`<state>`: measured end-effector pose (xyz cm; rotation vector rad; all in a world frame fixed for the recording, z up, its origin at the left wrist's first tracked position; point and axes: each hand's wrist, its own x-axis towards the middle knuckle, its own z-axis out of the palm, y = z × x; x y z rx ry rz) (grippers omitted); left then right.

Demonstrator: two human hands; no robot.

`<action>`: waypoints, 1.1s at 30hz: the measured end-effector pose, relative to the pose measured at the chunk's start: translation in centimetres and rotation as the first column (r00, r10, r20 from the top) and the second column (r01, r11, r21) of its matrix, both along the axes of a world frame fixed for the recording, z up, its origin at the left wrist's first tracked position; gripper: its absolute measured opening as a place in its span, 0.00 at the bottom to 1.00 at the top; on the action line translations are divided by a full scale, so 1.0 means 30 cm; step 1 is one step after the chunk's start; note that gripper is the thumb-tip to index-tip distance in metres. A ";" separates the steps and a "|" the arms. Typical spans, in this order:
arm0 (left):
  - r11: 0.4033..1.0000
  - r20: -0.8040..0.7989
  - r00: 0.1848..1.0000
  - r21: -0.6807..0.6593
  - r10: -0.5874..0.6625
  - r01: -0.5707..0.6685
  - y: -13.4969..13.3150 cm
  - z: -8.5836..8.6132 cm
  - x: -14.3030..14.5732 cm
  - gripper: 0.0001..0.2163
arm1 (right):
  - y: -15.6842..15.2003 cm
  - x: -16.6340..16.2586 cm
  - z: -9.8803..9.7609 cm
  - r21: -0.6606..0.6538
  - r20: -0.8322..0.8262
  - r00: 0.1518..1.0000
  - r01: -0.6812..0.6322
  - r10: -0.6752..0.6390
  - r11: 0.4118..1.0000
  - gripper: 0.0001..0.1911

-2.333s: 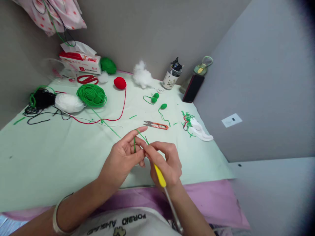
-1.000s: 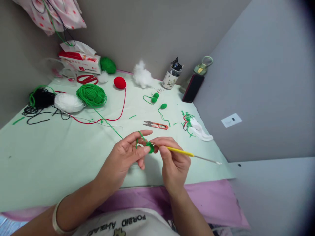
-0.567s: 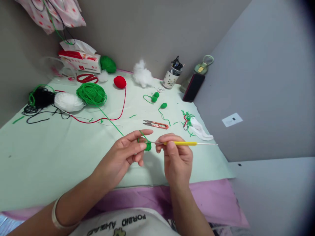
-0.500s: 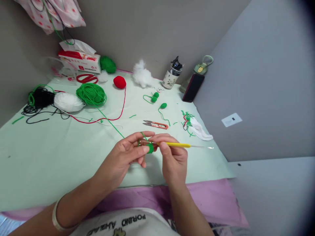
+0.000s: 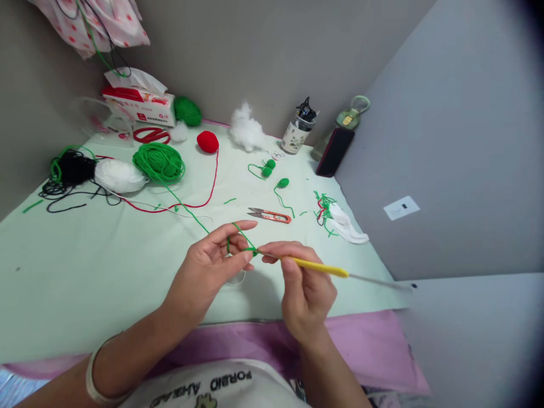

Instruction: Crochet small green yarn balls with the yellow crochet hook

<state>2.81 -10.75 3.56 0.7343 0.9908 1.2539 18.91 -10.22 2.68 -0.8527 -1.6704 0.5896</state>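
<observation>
My left hand (image 5: 212, 266) pinches a small green crochet piece (image 5: 253, 251) between thumb and middle finger, with green yarn (image 5: 187, 211) looped over its raised index finger. The strand runs back to a green yarn ball (image 5: 158, 161). My right hand (image 5: 304, 280) grips a yellow-handled crochet hook (image 5: 318, 266), its tip at the green piece and its metal tail pointing right. Both hands hover above the pale green table cover (image 5: 93, 266).
Orange thread snips (image 5: 270, 215) lie just beyond my hands. Small green crocheted pieces (image 5: 267, 169), a red yarn ball (image 5: 208, 141), white yarn (image 5: 119, 175), black yarn (image 5: 73, 169), white stuffing (image 5: 246, 131), a tissue box (image 5: 140, 105), a jar (image 5: 296, 134) and a dark phone (image 5: 332, 152) stand further back. Yarn scraps (image 5: 325, 208) lie right.
The hook has swung from pointing toward my body to pointing right, and its tail has now dipped lower. My right hand has drawn slightly right; the left hand keeps its pinch on the green piece.
</observation>
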 end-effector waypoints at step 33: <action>0.972 0.388 0.919 -0.178 -0.073 0.152 0.029 0.001 -0.002 0.14 | 0.029 -0.008 -0.032 0.036 -0.126 0.989 0.082 -0.076 0.996 0.13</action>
